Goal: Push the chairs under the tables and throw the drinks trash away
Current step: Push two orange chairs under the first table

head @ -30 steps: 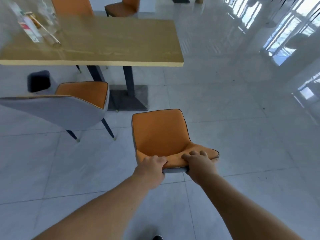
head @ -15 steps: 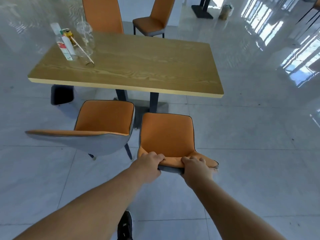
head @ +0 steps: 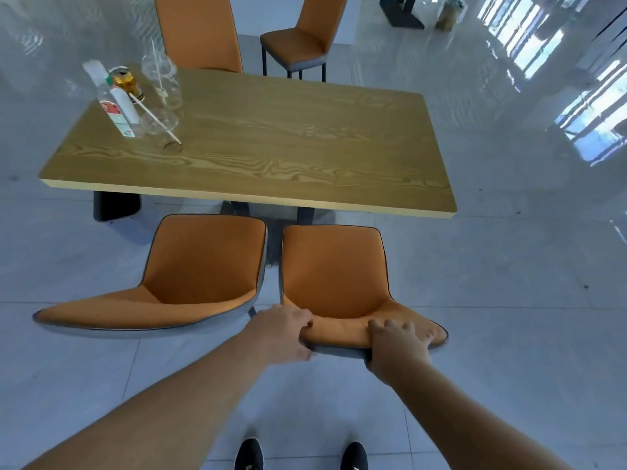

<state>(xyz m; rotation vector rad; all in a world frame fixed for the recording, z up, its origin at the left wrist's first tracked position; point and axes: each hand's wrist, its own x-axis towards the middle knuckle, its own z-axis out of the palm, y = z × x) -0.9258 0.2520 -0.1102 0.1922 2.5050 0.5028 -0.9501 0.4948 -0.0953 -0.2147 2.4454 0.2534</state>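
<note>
An orange chair (head: 334,269) stands just short of the wooden table's (head: 271,154) near edge. My left hand (head: 283,332) and my right hand (head: 397,344) both grip the top of its backrest. A second orange chair (head: 200,266) stands beside it on the left, close to touching, its backrest angled out to the left. On the table's far left corner sit the drinks trash: a clear bottle (head: 117,106), a gold can (head: 126,83) and two clear cups with straws (head: 162,79).
Two more orange chairs (head: 200,32) (head: 305,39) stand on the table's far side, the right one pulled back. A dark bin (head: 115,205) sits on the floor under the table's left end. Glossy tiled floor spreads to the right. My shoes (head: 249,454) show at the bottom.
The chair in my hands has moved forward to the table's near edge, next to the left chair. The view has lifted and now shows the whole tabletop.
</note>
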